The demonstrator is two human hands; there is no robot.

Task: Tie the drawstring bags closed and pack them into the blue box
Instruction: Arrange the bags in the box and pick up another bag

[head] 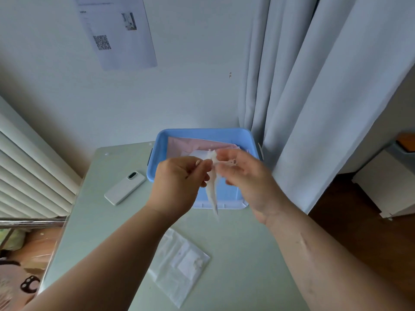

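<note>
Left hand (179, 182) and right hand (244, 176) pinch the white bag (212, 190) at its neck, over the blue box (202, 134).

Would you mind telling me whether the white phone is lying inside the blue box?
No, the white phone lies on the table to the left of the blue box, outside it.

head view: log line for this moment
left hand, right hand: pinch white gauzy drawstring bag | by blue plastic box | flat white bag on pale table

Pale green table (235, 254) with blue box (202, 132) far, white phone (125, 188) left, flat white bag (179, 265) near
</note>
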